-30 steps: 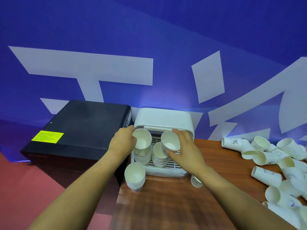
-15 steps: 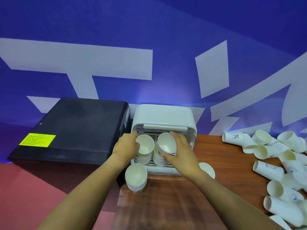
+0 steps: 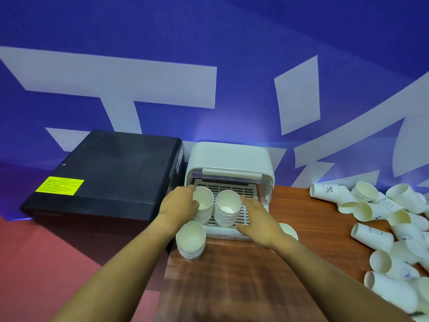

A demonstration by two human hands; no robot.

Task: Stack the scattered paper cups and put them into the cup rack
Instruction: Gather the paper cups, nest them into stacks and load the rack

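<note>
Two stacks of paper cups stand in the white cup rack (image 3: 229, 159) on the wooden worktop (image 3: 232, 275), the left hand (image 3: 180, 205) gripping the left stack (image 3: 204, 208) while the right hand (image 3: 257, 219) rests open beside the right stack (image 3: 227, 210), near scattered cups (image 3: 371, 210) printed "%" and "HELLO".

Your left hand (image 3: 180, 206) grips the left stack (image 3: 204, 208) inside the cup rack (image 3: 229, 159); your right hand (image 3: 257, 219) rests open beside the right stack (image 3: 227, 209).
</note>
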